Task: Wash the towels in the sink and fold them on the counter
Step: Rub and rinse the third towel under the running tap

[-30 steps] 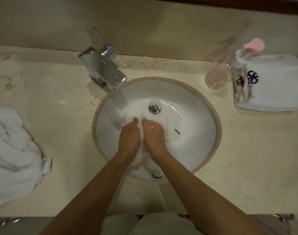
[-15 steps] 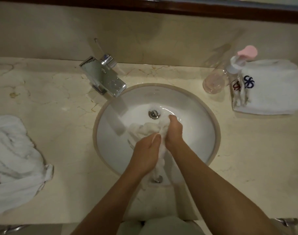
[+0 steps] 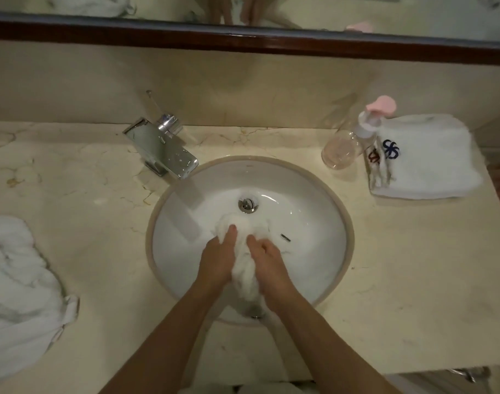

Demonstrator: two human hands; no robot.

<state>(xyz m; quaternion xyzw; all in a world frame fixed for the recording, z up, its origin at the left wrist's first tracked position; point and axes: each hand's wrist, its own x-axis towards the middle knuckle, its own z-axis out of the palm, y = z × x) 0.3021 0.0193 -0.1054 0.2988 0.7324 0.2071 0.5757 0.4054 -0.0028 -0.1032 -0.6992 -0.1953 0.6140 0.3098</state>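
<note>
A wet white towel (image 3: 244, 273) lies bunched in the round white sink (image 3: 322, 223), just in front of the drain. My left hand (image 3: 217, 260) grips its left side and my right hand (image 3: 267, 264) grips its right side, both squeezing the cloth between them. The towel's lower part is hidden under my palms. A crumpled white towel (image 3: 18, 285) lies on the counter at the far left. A folded white towel (image 3: 431, 163) with a blue and red logo sits at the back right.
A chrome faucet (image 3: 163, 150) stands at the sink's back left, not running. A clear pump bottle (image 3: 351, 140) with a pink top stands beside the folded towel. The marble counter (image 3: 414, 280) ends at the right. A mirror's dark wooden frame (image 3: 243, 41) runs above.
My hands have shifted from a twisted grip with the right hand ahead to side by side on the towel. The camera has tilted up, showing the mirror.
</note>
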